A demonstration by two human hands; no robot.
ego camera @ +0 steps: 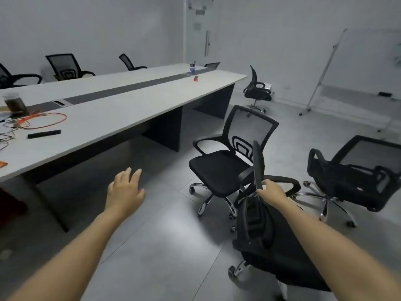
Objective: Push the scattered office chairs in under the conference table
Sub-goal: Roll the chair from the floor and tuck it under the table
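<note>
Four chairs stand loose on the floor (162, 235), near side of the table. Nearest chair (271, 246): the right hand (270, 190) is curled round its backrest edge, likely to steer it on its casters. The backrest shows edge-on, long axis near upright. Seat and armrest appear to face right, away from the tabletop (130, 109), so a swivel looks needed. The left hand (125, 187) reaches forward, fingers loosely spread, holding nothing. Second chair (219, 170) is just beyond, third chair (355, 177) to the right, fourth chair (257, 90) by the table's far end.
</note>
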